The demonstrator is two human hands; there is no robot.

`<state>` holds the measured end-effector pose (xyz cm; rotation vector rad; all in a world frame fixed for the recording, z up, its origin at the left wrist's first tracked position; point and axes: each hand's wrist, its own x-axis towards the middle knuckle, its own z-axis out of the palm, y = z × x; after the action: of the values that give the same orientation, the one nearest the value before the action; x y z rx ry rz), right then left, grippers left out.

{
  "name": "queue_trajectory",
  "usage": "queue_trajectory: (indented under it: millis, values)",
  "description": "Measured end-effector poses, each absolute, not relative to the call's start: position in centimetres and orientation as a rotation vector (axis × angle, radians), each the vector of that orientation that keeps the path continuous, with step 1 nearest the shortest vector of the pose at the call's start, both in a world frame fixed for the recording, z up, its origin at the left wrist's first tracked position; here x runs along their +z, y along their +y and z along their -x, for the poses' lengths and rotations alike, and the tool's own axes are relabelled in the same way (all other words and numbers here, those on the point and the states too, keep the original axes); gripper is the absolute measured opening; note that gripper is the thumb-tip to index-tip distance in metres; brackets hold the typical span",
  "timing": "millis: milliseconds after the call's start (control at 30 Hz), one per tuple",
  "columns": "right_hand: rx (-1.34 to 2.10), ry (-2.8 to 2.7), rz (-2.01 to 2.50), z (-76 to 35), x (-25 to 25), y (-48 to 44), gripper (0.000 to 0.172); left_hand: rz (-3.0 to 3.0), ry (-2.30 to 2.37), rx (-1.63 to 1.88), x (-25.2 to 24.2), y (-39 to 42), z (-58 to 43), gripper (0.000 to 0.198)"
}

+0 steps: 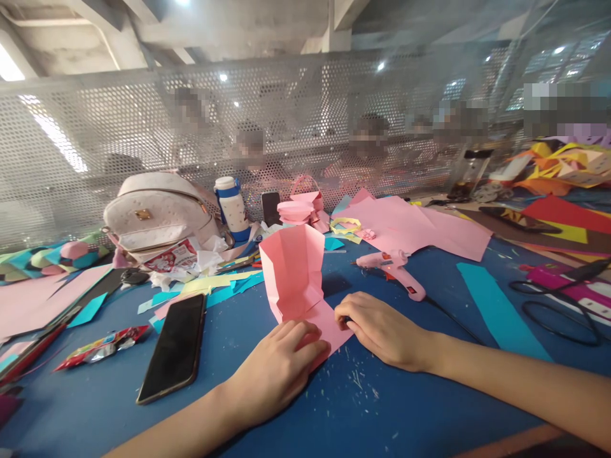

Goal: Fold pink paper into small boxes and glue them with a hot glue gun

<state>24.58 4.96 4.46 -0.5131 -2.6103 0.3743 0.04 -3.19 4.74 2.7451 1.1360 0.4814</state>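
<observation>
A folded pink sheet of paper [294,270] stands in front of me, its creased back part upright and its lower part flat on the table. My left hand [281,359] is closed on the near left edge of the flat part, fingers curled over it. At the paper's right edge, my right hand [382,331] rests with curled fingers. Something small and dark shows between those fingers, too little of it visible to name. Just behind the right hand lies a pink glue gun [394,270], its nozzle pointing left and its cord running right.
A phone [174,350] and a red snack wrapper [102,348] lie to the left. A backpack [160,213] and bottle [232,210] stand behind. Pink sheets [410,222], a blue strip [501,312] and a magenta power strip [568,286] lie right. A perforated metal partition [305,121] borders the table.
</observation>
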Motion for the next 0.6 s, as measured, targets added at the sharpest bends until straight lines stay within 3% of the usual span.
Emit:
queue_trajectory:
  millis: [600]
  values:
    - [0.367, -2.642, 0.481, -24.25, 4.87, 4.78, 0.019, -2.743, 1.13, 0.471, 4.84, -3.28, -0.03, 0.03]
